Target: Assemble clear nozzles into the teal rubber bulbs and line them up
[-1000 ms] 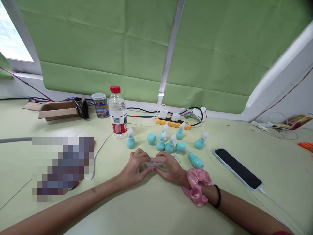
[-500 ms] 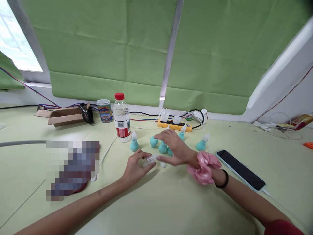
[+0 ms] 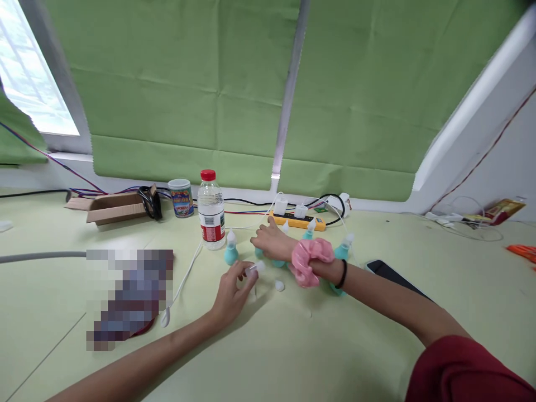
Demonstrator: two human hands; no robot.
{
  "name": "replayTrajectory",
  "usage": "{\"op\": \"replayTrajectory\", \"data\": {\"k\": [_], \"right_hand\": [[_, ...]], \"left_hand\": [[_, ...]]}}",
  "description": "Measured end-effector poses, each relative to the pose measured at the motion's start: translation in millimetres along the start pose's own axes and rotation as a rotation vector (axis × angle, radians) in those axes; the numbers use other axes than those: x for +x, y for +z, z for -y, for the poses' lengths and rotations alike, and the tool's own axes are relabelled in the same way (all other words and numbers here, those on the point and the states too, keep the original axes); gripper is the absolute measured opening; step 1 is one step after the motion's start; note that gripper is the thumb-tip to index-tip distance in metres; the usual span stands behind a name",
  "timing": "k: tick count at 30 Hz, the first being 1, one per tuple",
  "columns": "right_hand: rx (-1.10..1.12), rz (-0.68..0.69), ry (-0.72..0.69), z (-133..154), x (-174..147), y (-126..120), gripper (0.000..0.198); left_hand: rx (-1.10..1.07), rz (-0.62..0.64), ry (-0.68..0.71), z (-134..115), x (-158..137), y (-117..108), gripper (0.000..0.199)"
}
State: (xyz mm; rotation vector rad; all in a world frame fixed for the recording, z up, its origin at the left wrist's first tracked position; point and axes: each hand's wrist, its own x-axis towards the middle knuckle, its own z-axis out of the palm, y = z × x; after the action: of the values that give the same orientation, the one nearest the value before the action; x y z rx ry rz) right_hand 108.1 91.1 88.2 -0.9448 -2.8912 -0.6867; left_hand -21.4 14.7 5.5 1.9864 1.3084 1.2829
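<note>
My left hand (image 3: 233, 290) pinches a short clear plastic tube (image 3: 255, 268) between thumb and fingers, just above the table. My right hand (image 3: 272, 240) is stretched over a group of teal squeeze bulbs, fingers apart and pointing left; its underside is hidden. One teal bulb with a clear tip (image 3: 231, 249) stands upright left of it. Another bulb (image 3: 308, 233) is behind the right wrist, and a tilted one (image 3: 342, 249) is to its right. Part of a further bulb (image 3: 338, 289) shows below the forearm. A small white piece (image 3: 280, 286) lies between the hands.
A red-capped water bottle (image 3: 211, 218), a can (image 3: 181, 200) and an open cardboard box (image 3: 119, 209) stand at the back left. Behind the bulbs is a yellow power strip (image 3: 299, 221) with cables. A phone (image 3: 393, 278) lies right, partly under my forearm.
My right hand has moved left and away from the clear tube, over the bulbs, its forearm now crossing further over the table. My left hand keeps the tube, slightly raised.
</note>
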Motion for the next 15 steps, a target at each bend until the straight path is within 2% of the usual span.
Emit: {"op": "replayTrajectory", "data": {"k": [2,4,7,9,11,15], "right_hand": [[0.017,-0.072,0.009,1,-17,-10,0.011],[0.093,-0.156,0.058,6,-40,-15,0.018],[0.366,-0.316,0.126,21,-74,-6,0.029],[0.520,-0.412,0.168,32,-89,8,0.030],[0.595,-0.429,0.187,40,-96,20,0.029],[0.625,-0.349,0.164,43,-94,26,0.027]], "left_hand": [[-0.037,-0.020,-0.022,2,-1,-1,0.024],[-0.057,-0.034,-0.021,5,-1,0,0.028],[-0.055,-0.011,0.024,8,-2,2,0.033],[-0.042,0.029,0.059,9,-3,4,0.035],[-0.035,0.057,0.080,10,-4,5,0.035],[-0.082,0.085,0.080,8,-4,4,0.037]]}}
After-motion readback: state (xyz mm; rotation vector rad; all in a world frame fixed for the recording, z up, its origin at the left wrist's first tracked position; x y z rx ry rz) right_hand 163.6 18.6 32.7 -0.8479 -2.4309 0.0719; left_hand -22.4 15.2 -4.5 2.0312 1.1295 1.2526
